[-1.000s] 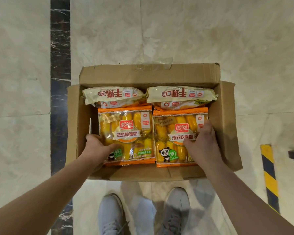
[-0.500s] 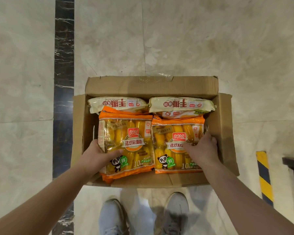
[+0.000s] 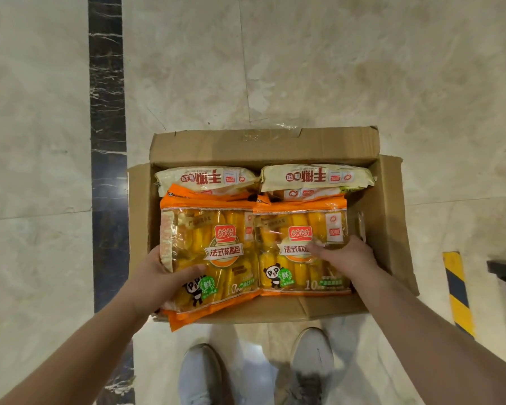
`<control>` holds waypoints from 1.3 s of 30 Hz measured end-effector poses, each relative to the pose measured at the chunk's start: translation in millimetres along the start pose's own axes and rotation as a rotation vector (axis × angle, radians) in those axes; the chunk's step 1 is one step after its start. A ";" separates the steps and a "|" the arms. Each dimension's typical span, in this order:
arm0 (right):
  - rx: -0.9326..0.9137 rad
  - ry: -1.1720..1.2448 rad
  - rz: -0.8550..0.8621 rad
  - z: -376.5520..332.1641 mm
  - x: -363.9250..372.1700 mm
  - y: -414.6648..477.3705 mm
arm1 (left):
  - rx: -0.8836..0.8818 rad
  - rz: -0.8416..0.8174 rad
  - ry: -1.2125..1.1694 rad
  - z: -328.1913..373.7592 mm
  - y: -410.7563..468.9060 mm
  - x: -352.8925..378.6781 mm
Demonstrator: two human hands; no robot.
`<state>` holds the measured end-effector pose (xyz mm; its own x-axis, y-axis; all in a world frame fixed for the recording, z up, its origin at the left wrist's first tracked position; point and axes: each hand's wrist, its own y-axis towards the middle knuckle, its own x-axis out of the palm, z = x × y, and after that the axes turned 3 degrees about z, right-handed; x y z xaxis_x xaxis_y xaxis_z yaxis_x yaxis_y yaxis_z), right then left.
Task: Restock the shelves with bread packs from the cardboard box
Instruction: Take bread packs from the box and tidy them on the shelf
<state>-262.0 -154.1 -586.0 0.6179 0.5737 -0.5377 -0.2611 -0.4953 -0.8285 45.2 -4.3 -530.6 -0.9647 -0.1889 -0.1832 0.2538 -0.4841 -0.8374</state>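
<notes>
While looking down into a cardboard box point(image 3: 263, 146) on the marble floor point(image 3: 362, 68): left hand point(image 3: 158, 277) curled round the left orange bread pack point(image 3: 216, 229), tilted over the near rim; right hand point(image 3: 346, 255) gripping the right orange bread pack point(image 3: 301, 217) inside.

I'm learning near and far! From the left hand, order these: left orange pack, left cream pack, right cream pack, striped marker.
1. Left orange pack, held by the left hand.
2. Left cream pack, behind it in the box.
3. Right cream pack, back right.
4. Striped marker, floor, far right.
</notes>
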 end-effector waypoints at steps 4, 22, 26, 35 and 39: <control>0.004 0.125 -0.095 -6.8 -9.3 -13.2 | -0.018 -0.002 -0.047 -0.5 -7.4 -10.8; -0.372 0.515 -0.315 -17.8 -144.1 -208.1 | 0.127 -0.102 -0.205 97.4 -182.3 -81.3; -0.456 0.605 -0.254 -27.3 -199.1 -281.3 | 0.199 -0.120 -0.221 144.2 -250.0 -98.3; -0.666 0.795 -0.153 -38.9 -355.8 -480.0 | 0.407 -0.134 -0.240 273.9 -433.2 -127.1; -0.731 0.819 -0.109 -33.0 -416.8 -555.2 | 0.514 -0.149 -0.258 323.0 -505.6 -120.6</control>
<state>-350.1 -139.8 103.3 0.9860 0.1653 0.0229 0.1591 -0.8897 -0.4280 55.7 -12.7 81.2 -0.9609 -0.2575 0.1015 0.1805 -0.8610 -0.4755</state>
